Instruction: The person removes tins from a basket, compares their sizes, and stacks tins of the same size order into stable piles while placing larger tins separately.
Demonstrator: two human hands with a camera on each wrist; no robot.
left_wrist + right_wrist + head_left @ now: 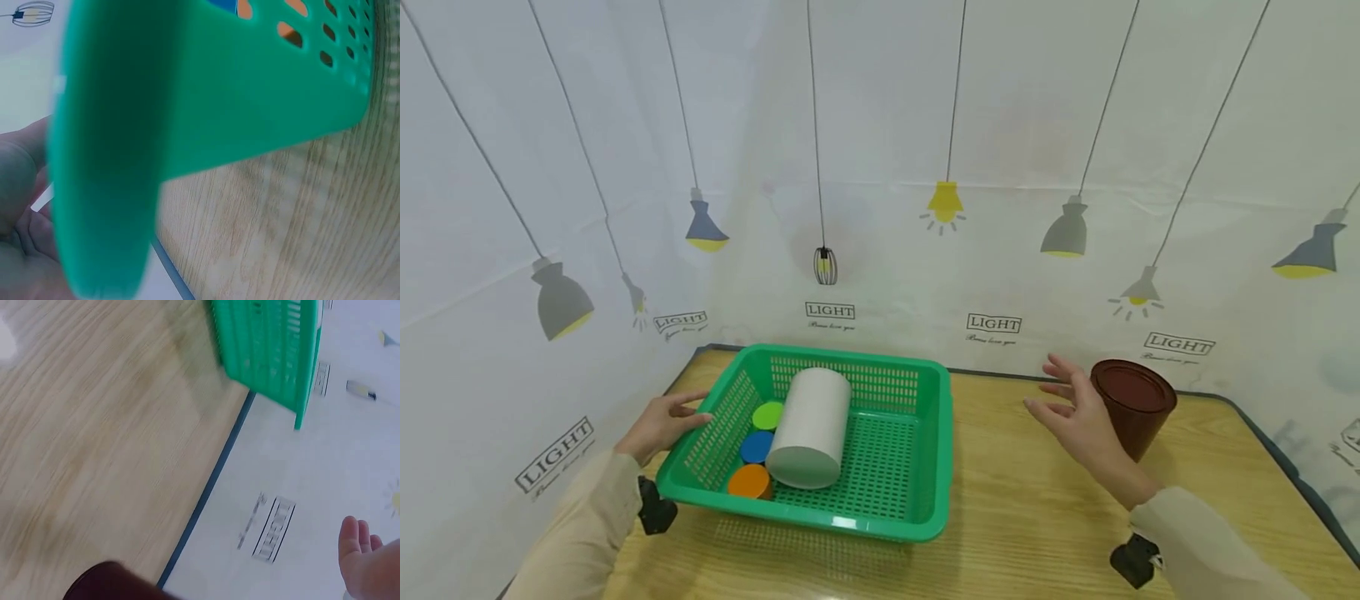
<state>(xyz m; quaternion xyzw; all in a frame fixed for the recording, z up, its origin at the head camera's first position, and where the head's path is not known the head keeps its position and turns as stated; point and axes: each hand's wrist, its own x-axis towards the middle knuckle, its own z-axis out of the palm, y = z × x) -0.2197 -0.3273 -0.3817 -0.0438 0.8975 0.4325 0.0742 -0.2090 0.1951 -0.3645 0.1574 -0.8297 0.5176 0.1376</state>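
Observation:
A green plastic basket [946, 467] stands on the table at the centre-left of the head view. My left hand [664, 423] rests its fingers at the basket's left rim; the left wrist view shows the rim close up beside the hand [25, 231]. Inside the basket lies a large white cylinder [812, 429], with a lime green disc [767, 415], a blue disc [756, 447] and an orange round piece [750, 482] along its left. My right hand [1082, 417] holds nothing, its fingers spread in the air just left of a dark brown lidded canister [1138, 408].
The wooden table [1015, 517] ends at a dark edge against a white curtain [880, 167] printed with hanging lamps. Wood surface lies between the basket and the canister. A small black device [657, 506] sits at the left wrist, and another [1133, 560] at the right.

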